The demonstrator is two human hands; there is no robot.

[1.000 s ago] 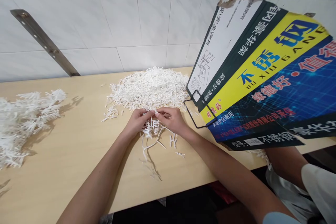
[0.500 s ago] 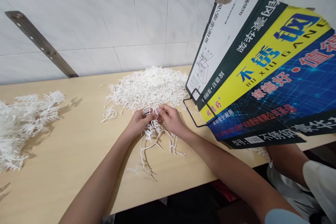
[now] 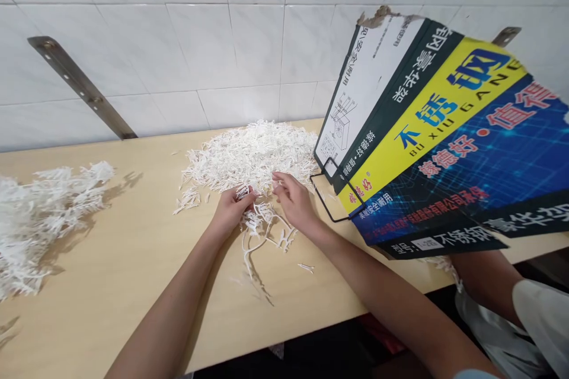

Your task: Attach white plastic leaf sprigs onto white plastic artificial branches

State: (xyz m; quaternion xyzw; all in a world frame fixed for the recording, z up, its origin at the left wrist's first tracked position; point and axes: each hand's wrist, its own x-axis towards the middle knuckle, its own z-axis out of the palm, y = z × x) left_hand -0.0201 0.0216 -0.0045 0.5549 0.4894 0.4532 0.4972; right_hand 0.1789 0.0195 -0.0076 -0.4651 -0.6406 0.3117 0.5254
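My left hand (image 3: 230,211) is closed, thumb against fingers, on a bunch of thin white branched plastic sprues (image 3: 254,224). Long curling stems of the bunch trail down over the table (image 3: 146,260). My right hand (image 3: 295,204) is just to the right of it, thumb and forefinger apart, and I see nothing held between them. Right behind both hands lies a heap of small white stick-like plastic pieces (image 3: 258,151). A few loose bits (image 3: 306,267) are on the table below my right hand.
A larger tangle of white branched sprues (image 3: 48,213) lies at the left. On the right, a printed cardboard panel (image 3: 427,148) leans in a black wire stand (image 3: 331,216). Behind it shows another person's arm (image 3: 486,278). A tiled wall (image 3: 191,41) with metal brackets (image 3: 84,89) backs the table.
My right hand has come away from the left and its fingers have parted. Loose bits now lie on the table below it. The view has tilted up slightly.
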